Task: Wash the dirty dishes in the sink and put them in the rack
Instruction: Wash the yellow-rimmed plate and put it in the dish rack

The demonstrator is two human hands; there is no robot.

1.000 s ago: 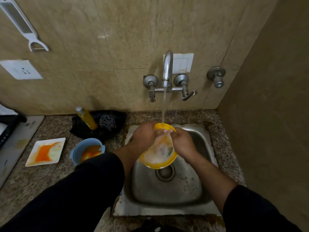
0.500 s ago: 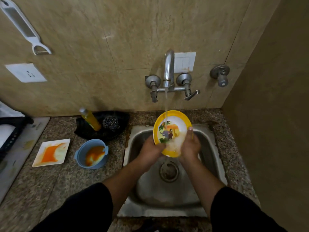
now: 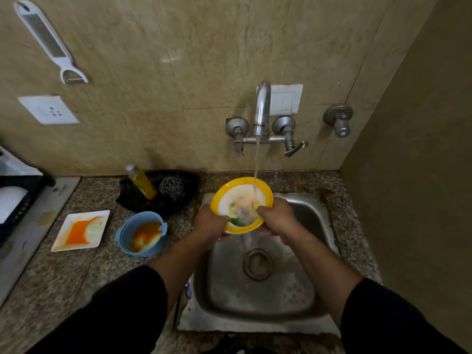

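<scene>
A round yellow-rimmed plate (image 3: 238, 194) with a white centre is held tilted over the steel sink (image 3: 258, 297), under the running tap (image 3: 262, 108). Water lands on its upper face and blurs the picture on it. My left hand (image 3: 208, 223) grips the plate's lower left rim. My right hand (image 3: 277, 217) grips its lower right rim. On the counter to the left lie a white square plate (image 3: 81, 230) smeared orange and a blue bowl (image 3: 141, 236) with orange residue. The black rack (image 3: 15, 200) shows at the far left edge.
A yellow soap bottle (image 3: 141, 181) and a steel scrubber (image 3: 171, 188) rest on a black cloth behind the bowl. A grater (image 3: 48, 42) and a socket (image 3: 48, 109) are on the wall. A side wall stands close on the right.
The plate has gone from facing down in the sink to facing up under the stream, then tipped flatter and shifted slightly left. Both hands slid to its lower rim.
</scene>
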